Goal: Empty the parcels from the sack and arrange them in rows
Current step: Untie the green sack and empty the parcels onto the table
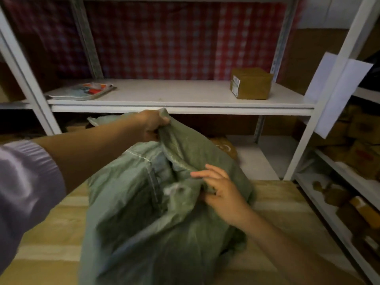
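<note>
A large green woven sack (156,219) stands on the wooden floor in front of me, its mouth bunched near the top. My left hand (153,124) is shut on the sack's upper rim and holds it up just below the shelf edge. My right hand (221,192) rests at the sack's mouth, fingers curled into a fold of the fabric. On the white shelf (181,103), a brown taped parcel (250,83) sits at the right and a flat clear-wrapped packet (84,91) lies at the left. The sack's contents are hidden.
White metal shelf uprights (320,112) frame the bay. A rack on the right (349,182) holds several brown parcels. A white paper sheet (337,89) hangs from the right upright. A brown parcel (224,147) lies on the lower shelf behind the sack.
</note>
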